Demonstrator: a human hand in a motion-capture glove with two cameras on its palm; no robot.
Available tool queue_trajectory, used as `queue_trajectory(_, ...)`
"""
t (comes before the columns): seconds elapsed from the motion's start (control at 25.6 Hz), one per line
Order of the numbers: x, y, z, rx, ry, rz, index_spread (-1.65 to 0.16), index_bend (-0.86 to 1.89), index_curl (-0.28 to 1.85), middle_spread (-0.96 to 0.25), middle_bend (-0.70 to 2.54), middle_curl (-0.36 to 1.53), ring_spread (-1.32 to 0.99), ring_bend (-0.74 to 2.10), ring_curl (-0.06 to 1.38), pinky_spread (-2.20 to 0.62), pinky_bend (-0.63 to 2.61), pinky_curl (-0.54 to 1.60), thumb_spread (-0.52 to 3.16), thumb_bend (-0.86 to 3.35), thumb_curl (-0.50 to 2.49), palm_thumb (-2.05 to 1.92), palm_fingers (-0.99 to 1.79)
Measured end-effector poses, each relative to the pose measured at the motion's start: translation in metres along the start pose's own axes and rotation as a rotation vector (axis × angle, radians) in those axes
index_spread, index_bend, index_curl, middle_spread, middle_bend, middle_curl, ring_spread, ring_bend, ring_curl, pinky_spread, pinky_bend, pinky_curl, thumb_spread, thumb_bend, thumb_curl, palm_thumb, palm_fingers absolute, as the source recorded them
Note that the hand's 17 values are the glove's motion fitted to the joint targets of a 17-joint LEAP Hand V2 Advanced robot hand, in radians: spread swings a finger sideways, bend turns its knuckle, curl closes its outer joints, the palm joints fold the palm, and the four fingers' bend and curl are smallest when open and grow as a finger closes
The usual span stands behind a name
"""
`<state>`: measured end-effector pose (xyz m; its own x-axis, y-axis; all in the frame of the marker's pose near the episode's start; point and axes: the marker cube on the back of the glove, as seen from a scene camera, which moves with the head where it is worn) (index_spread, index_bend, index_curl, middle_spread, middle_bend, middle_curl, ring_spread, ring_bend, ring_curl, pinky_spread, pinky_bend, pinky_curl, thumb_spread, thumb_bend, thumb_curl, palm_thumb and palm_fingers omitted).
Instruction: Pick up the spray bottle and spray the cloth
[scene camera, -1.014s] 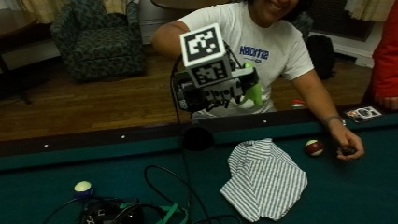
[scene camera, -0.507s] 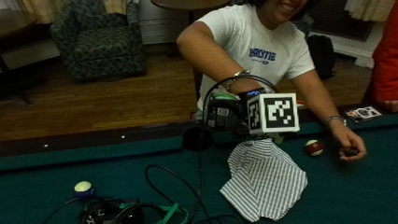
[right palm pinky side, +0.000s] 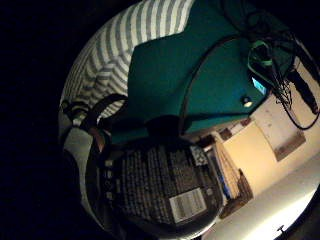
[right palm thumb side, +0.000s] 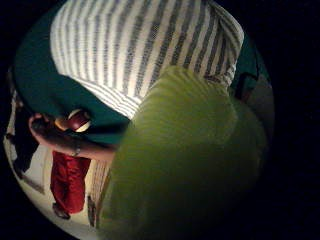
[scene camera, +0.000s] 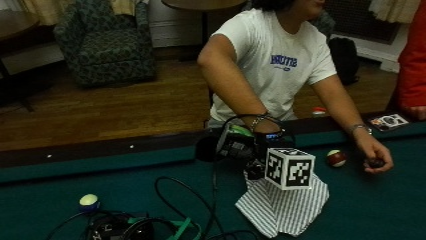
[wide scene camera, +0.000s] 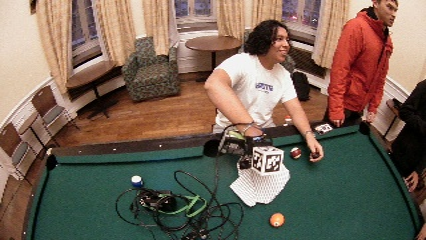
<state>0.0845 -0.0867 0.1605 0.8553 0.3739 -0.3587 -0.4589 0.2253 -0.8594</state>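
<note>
Item: gloved right hand (scene camera: 256, 145), low over the green felt of a pool table (scene camera: 100, 175) near its rail, fingers curled around a spray bottle (right palm thumb side: 185, 165). The bottle's green body fills much of the thumb-side palm view, and its dark printed label (right palm pinky side: 165, 182) sits close against the palm in the little-finger-side view; in the outside view only a green part of it shows inside the grip (scene camera: 241, 132). Item: striped cloth (scene camera: 283, 207), grey and white, lying rumpled on the felt directly beneath and just in front of the grip; whether hand or bottle touches it cannot be told. Item: the person's bare left hand (scene camera: 374, 159), resting on the felt well off to the far side of the cloth from the grip, a dark ball in its fingers. Item: red-and-white ball (scene camera: 336, 158), between the grip and that bare hand. Item: pale ball (scene camera: 88, 201) and a tangle of black cables (scene camera: 166, 220), on the felt at the grip's other side.
</note>
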Motion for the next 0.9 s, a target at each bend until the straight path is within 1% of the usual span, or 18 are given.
queue_trajectory(0.2,0.001,-0.002,0.001,0.003,-0.012,-0.023,-0.24,0.47,0.58,-0.18,0.74,0.57,-0.21,0.71,0.48,-0.30,0.39,0.38,0.40,-0.03,0.80,0.89,1.38)
queue_trajectory(0.31,0.004,0.011,-0.010,0.056,-0.052,-0.053,-0.24,0.47,0.58,-0.17,0.74,0.57,-0.21,0.71,0.48,-0.30,0.39,0.38,0.40,-0.03,0.81,0.89,1.38)
queue_trajectory(0.43,0.005,0.035,-0.035,0.144,-0.147,-0.137,-0.24,0.47,0.58,-0.17,0.74,0.57,-0.21,0.71,0.48,-0.30,0.39,0.38,0.41,-0.03,0.81,0.89,1.38)
queue_trajectory(0.55,0.002,0.070,-0.067,0.274,-0.298,-0.311,-0.24,0.47,0.58,-0.17,0.74,0.57,-0.21,0.71,0.48,-0.30,0.39,0.38,0.41,-0.03,0.81,0.89,1.38)
queue_trajectory(0.74,-0.012,0.129,-0.106,0.498,-0.622,-0.734,-0.25,0.47,0.59,-0.17,0.73,0.57,-0.21,0.72,0.48,-0.29,0.38,0.38,0.41,-0.03,0.82,0.89,1.39)
queue_trajectory(0.9,-0.033,0.158,-0.118,0.625,-0.900,-1.059,-0.25,0.47,0.59,-0.18,0.73,0.57,-0.21,0.73,0.48,-0.30,0.37,0.38,0.40,-0.03,0.83,0.89,1.40)
